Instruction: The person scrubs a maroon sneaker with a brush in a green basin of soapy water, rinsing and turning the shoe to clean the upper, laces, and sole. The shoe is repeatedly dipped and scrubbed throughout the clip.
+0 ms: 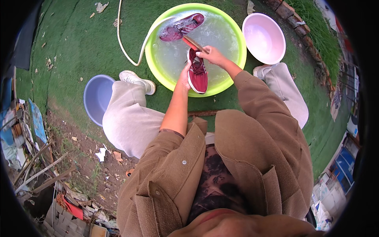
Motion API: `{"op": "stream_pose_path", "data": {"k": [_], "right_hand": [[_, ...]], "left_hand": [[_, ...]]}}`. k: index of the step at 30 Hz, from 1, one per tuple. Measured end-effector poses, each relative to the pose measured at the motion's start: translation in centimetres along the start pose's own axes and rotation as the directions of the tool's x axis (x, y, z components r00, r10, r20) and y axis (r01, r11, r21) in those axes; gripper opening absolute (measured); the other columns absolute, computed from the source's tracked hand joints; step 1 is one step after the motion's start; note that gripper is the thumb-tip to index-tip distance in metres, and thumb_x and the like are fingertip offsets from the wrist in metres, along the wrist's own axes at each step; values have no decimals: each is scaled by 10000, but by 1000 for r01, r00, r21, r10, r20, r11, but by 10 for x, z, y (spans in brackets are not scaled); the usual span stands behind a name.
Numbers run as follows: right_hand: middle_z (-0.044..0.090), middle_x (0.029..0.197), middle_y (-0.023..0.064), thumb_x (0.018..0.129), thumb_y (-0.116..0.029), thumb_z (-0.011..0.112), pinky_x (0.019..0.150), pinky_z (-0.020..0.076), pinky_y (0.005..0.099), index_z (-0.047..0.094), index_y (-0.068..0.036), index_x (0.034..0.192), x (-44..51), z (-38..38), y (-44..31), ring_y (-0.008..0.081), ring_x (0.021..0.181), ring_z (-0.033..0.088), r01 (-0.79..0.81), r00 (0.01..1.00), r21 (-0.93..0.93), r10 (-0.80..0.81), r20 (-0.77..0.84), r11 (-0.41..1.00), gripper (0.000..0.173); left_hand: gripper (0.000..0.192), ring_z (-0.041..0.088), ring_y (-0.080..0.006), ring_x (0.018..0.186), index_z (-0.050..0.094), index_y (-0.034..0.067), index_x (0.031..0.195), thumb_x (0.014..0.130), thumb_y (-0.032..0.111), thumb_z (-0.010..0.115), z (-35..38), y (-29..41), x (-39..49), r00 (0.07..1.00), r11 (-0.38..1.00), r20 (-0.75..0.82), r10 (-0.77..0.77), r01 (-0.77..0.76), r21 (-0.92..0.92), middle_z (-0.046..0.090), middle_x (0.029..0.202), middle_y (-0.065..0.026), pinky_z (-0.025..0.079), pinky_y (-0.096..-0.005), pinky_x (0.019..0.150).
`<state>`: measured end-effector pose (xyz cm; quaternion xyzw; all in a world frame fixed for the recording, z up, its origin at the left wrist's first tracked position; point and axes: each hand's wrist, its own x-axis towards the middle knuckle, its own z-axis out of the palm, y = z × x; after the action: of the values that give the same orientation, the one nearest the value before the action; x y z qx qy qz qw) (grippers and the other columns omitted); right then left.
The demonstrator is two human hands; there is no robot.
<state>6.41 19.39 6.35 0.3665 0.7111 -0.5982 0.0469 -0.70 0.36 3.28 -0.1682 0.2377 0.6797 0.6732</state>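
My left hand (185, 75) grips a dark red sneaker (198, 78) by its side, sole edge white, toe pointing towards me. In my right hand (212, 55) is a scrubbing brush (194, 43) with a wooden back and red bristles, held over the sneaker's heel end. Both hands are above the near part of a lime-green basin (150, 63) of cloudy, sudsy water (220, 32). A second dark red sneaker (181, 28) with pale stripes lies on its side, partly in the water at the basin's far left.
A pale hose (130, 59) runs over the basin's left rim into the water. To the right stands a pink basin (264, 38); a blue basin (99, 99) is beside my left leg. Green artificial turf (74, 38) covers the ground. Bricks (291, 19) edge grass at right; debris (44, 169) lies left.
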Motion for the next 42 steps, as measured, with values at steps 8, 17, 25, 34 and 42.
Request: {"op": "stream_pose_path", "data": {"k": [8, 17, 25, 34, 42], "right_hand": [[668, 985, 139, 977, -527, 511, 809, 500, 361, 498, -104, 1424, 6, -4, 46, 271, 821, 652, 256, 910, -328, -342, -236, 909, 616], [702, 933, 137, 990, -435, 495, 705, 498, 409, 487, -149, 1438, -73, 5, 4, 298, 800, 649, 127, 968, -226, -70, 242, 966, 531], [697, 983, 195, 972, -514, 464, 746, 508, 500, 470, -251, 1429, -65, 15, -7, 395, 884, 666, 72, 996, -562, -91, -6, 824, 528], [689, 996, 196, 949, -546, 510, 806, 505, 464, 565, -121, 1275, -61, -5, -6, 394, 917, 664, -3, 974, -436, -95, -204, 900, 538], [677, 765, 185, 683, -524, 809, 671, 513, 397, 644, 37, 811, -2, 11, 24, 286, 720, 679, -51, 957, -146, 7, -290, 988, 599]], "left_hand": [[632, 570, -513, 1094, 486, 84, 1379, 1004, 552, 288, -1, 0, -3, 998, 952, 64, -5, 25, -306, 572, 1268, -255, 420, -716, 966], [603, 581, -461, 1134, 482, 75, 1385, 1016, 508, 283, -17, -4, 1, 993, 958, 70, 94, -71, -278, 572, 1306, -228, 449, -668, 962], [590, 596, -462, 1098, 496, 95, 1356, 1012, 526, 287, -25, -6, 11, 997, 976, 19, 71, -65, -206, 588, 1275, -214, 456, -673, 951], [601, 612, -448, 1086, 534, 83, 1321, 1011, 535, 286, -17, -3, 10, 995, 981, 32, 100, -93, -173, 610, 1238, -226, 463, -681, 932], [508, 639, -337, 1054, 531, 102, 1328, 1022, 472, 367, 3, -3, 7, 988, 984, 16, 153, -151, -95, 636, 1225, -158, 512, -545, 934]]}}
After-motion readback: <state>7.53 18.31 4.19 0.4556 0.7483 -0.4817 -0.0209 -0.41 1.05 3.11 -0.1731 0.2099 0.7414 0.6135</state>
